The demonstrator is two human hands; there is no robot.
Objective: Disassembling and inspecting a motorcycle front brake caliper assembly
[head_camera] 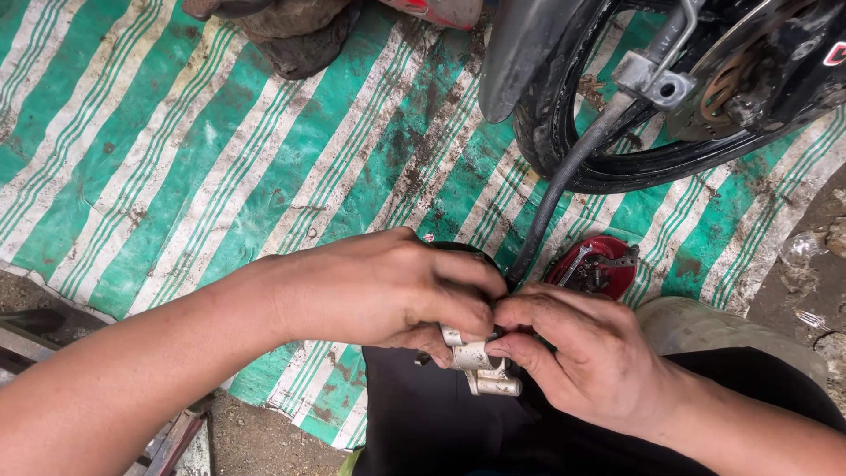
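**A:** Head view, panel one. What do I have in my hands?

**B:** Your left hand point(388, 286) and right hand point(577, 353) meet over your lap, both closed on a pale metal brake caliper point(480, 363). The left fingers wrap its top; the right thumb and forefinger pinch its upper edge.

**A:** And the caliper's connections?

**B:** A black hose point(564, 181) runs from between my hands up to the motorcycle wheel point(617, 172), which stands on the green-and-white striped mat point(176, 159).

**A:** Nearby items?

**B:** A red bowl point(599, 264) holding small metal parts lies on the mat just beyond my right hand. A dirty cloth bundle point(300, 31) sits at the mat's far edge.
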